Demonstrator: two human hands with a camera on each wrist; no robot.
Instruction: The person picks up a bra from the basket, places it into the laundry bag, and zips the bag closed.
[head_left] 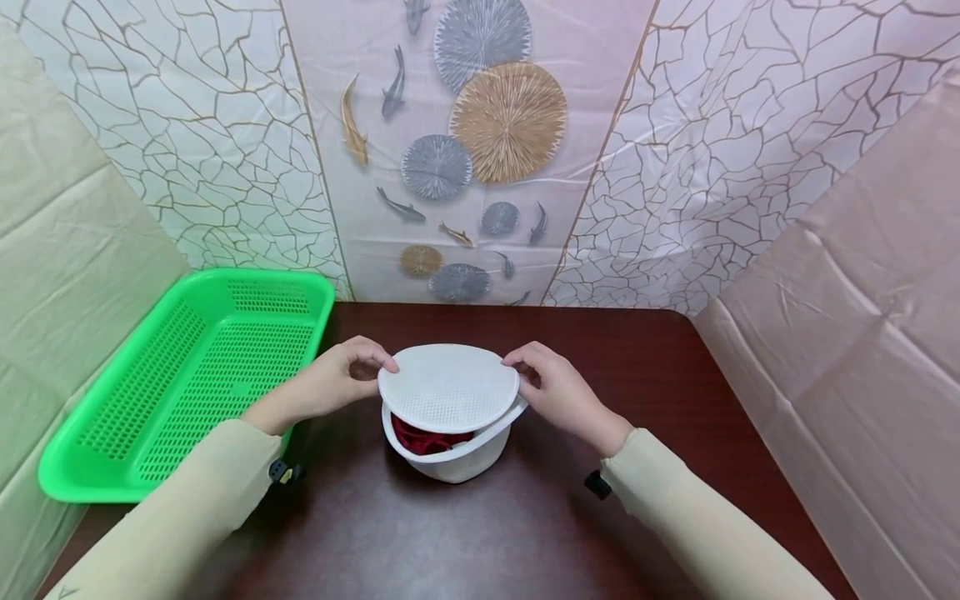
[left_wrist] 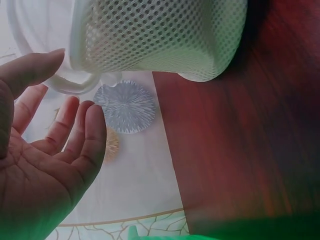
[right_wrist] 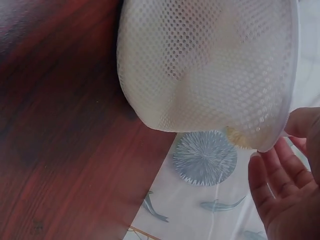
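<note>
A white mesh laundry bag (head_left: 468, 462) stands on the table, its round flap lid (head_left: 450, 387) lifted and tilted at the front. Dark red cloth (head_left: 420, 437) shows inside through the gap. My left hand (head_left: 333, 379) pinches the lid's left edge between thumb and fingers. On the opposite side, my right hand (head_left: 558, 387) grips the edge near where lid and bag rim meet. Both wrist views show the honeycomb mesh wall (left_wrist: 150, 35), with the thumb (right_wrist: 302, 122) of the right hand against the rim.
A large green plastic basket (head_left: 232, 367) with perforated sides stands at the left of the dark red-brown table (head_left: 637, 358). Behind it hangs a patterned backdrop (head_left: 495, 233) with fish and round motifs. Plain beige sheets (head_left: 847, 275) line both sides.
</note>
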